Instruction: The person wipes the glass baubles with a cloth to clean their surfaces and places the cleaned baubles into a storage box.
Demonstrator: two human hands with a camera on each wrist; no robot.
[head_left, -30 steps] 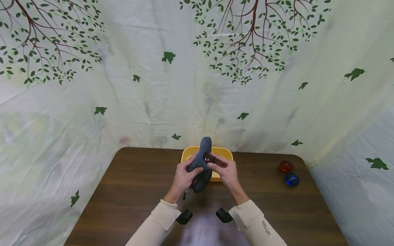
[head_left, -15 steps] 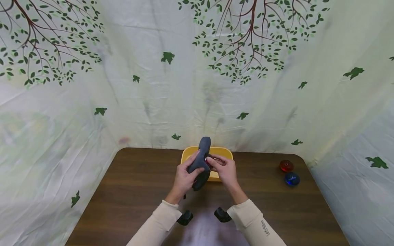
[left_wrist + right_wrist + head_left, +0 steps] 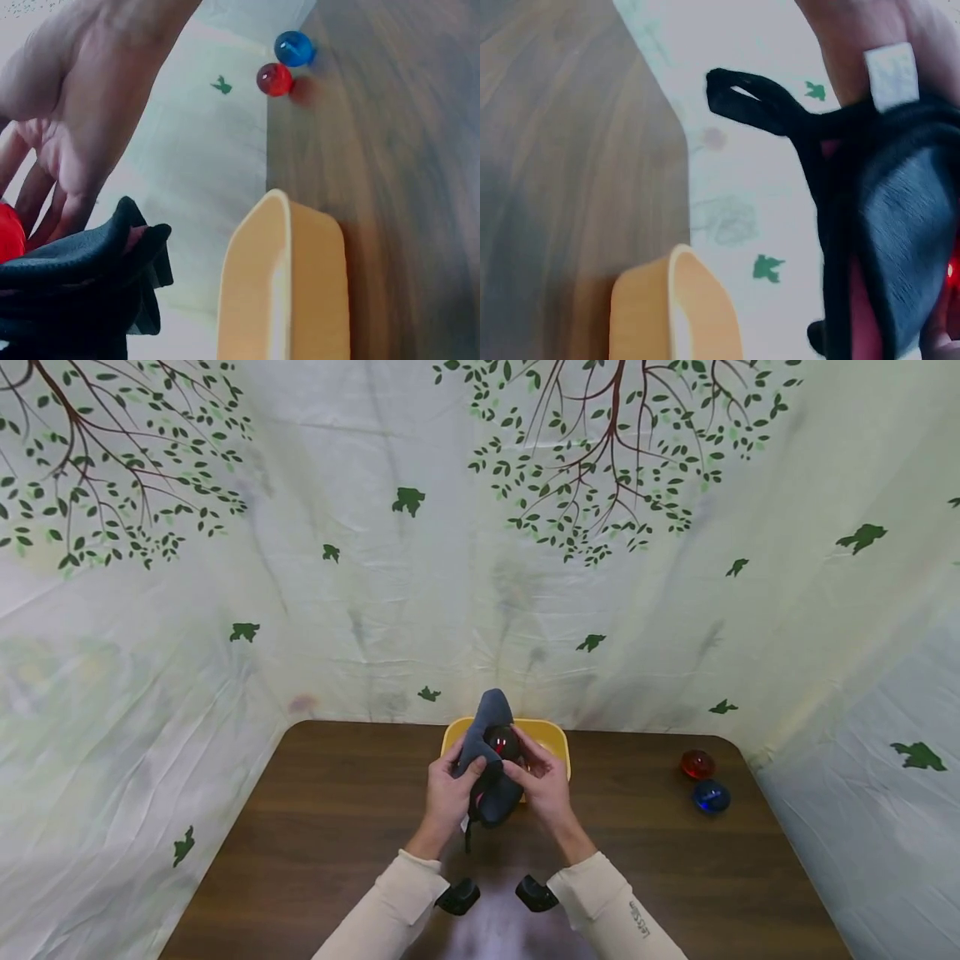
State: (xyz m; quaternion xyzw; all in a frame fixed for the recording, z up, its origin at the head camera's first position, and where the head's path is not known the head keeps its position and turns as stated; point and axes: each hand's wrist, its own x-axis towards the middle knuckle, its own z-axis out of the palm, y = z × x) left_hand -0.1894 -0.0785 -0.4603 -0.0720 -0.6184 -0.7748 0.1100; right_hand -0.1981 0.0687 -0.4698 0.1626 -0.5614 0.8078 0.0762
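Note:
In the head view my left hand [image 3: 447,789] grips a dark grey-blue fabric piece [image 3: 491,710] by its left side, thumb on the front. It has black edging, a hanging loop [image 3: 754,103], a white tag [image 3: 892,75] and some pink inside. A round ball [image 3: 503,742] sits against its fold, dark with a red glint in the head view and bright red in the left wrist view. My right hand [image 3: 545,783] holds the ball from the right, index finger at its side and thumb below. Both hands are above the table, in front of a yellow tub [image 3: 551,731].
The dark wooden table [image 3: 337,810] reaches back to a hanging cloth [image 3: 360,610] printed with trees and leaves. A clear red ball [image 3: 698,764] and a blue ball [image 3: 711,796] lie at the right. Black wrist cameras [image 3: 459,897] sit below both cuffs.
The fabric piece has tilted, its top leaning left. The ball, mostly covered by my right fingers half a second ago, now shows fully in the fold. The hands have drawn slightly closer together.

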